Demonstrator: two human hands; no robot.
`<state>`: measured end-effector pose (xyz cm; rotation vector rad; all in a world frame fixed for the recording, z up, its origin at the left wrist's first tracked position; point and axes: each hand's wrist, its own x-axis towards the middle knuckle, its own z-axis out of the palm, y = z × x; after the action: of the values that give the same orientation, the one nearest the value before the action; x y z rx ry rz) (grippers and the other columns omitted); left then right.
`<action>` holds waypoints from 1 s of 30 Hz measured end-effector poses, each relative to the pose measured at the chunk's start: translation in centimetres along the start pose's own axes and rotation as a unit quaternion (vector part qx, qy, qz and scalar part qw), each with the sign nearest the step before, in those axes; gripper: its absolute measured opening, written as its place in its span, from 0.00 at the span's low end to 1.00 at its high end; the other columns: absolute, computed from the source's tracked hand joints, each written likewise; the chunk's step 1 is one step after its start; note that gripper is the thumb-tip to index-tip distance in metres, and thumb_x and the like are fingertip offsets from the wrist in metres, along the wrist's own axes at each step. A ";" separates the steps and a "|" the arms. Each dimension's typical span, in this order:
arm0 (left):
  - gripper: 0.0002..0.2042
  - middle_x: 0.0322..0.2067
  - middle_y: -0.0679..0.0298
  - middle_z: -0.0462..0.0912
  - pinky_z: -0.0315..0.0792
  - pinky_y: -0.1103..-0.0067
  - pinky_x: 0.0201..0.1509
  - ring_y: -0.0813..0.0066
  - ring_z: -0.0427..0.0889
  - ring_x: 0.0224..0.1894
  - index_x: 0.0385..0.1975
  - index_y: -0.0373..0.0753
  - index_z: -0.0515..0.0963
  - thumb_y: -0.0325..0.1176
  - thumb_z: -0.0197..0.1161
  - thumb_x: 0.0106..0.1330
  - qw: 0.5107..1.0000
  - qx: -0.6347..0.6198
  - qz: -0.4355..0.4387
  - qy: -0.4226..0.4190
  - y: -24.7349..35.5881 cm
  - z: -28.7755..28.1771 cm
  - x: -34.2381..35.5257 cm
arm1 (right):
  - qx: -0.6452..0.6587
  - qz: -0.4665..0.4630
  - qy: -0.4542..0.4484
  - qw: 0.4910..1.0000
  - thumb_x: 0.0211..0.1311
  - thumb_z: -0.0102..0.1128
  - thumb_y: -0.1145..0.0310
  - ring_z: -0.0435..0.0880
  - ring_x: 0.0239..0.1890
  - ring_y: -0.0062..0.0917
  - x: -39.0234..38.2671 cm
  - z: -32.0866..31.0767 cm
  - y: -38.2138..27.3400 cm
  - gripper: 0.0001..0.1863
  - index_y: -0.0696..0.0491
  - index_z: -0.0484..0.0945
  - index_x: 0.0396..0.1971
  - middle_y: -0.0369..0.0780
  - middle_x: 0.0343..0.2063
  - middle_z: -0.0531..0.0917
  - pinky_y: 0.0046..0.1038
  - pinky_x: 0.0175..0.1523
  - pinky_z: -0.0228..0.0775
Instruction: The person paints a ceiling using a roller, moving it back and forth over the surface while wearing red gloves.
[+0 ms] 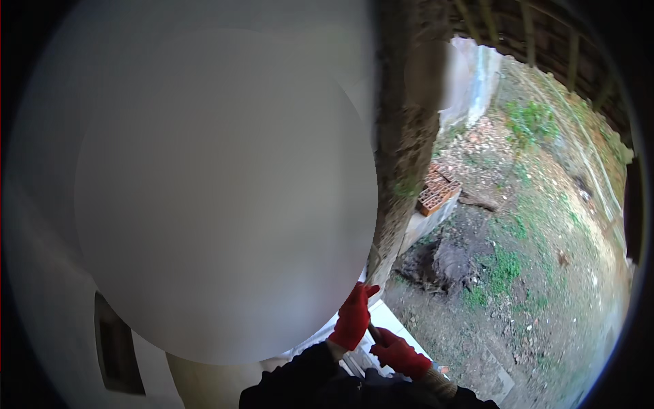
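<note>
My left hand [351,322], in a red glove, is closed around a thin brown handle [375,334] at the lower middle. One gloved finger or thumb sticks out to the right. Lower and to the right, my right hand [403,356], also red-gloved, is closed on the same handle. The handle runs up past my left hand toward the rough edge of a wall [402,184]. The tool's far end cannot be made out. Dark sleeves cover both my forearms.
A smooth, blurred pale grey area [225,198] hides much of the left side. White ledge [388,320] lies beneath my hands. Beyond the wall, lower ground [531,286] holds rubble and grass. Red hollow bricks [437,191] rest on a low block wall. Roof beams [545,34] show top right.
</note>
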<state>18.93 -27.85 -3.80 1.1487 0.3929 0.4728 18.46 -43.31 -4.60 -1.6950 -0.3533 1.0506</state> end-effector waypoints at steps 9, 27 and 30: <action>0.09 0.26 0.68 0.73 0.62 0.84 0.19 0.70 0.84 0.41 0.38 0.40 0.71 0.38 0.49 0.72 0.989 -0.021 -0.101 0.104 -7.0 -3.0 -1.1 | -0.074 0.046 0.022 0.996 0.61 0.57 0.64 0.71 0.16 0.15 1.0 1.8 6.5 0.25 0.49 0.68 0.59 0.33 0.21 0.76 0.22 0.20 0.66; 0.10 0.35 0.63 0.78 0.70 0.78 0.30 0.70 0.82 0.36 0.38 0.39 0.72 0.38 0.49 0.71 0.968 0.071 -0.192 0.143 -15.5 -4.6 -1.7 | -0.027 0.159 -0.039 0.986 0.62 0.55 0.63 0.76 0.19 0.20 1.1 0.2 8.7 0.24 0.52 0.69 0.57 0.37 0.25 0.77 0.25 0.24 0.72; 0.10 0.35 0.63 0.78 0.69 0.78 0.28 0.69 0.83 0.36 0.38 0.39 0.72 0.39 0.49 0.71 0.969 0.051 -0.203 0.132 -15.8 -4.0 -1.5 | 0.133 0.213 -0.043 0.967 0.62 0.54 0.63 0.75 0.17 0.22 1.4 -0.7 9.5 0.21 0.54 0.70 0.54 0.37 0.23 0.76 0.26 0.23 0.70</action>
<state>17.99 -30.84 -19.86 1.0702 0.8737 0.2464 17.33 -46.55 -13.60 -1.5156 0.1046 1.4192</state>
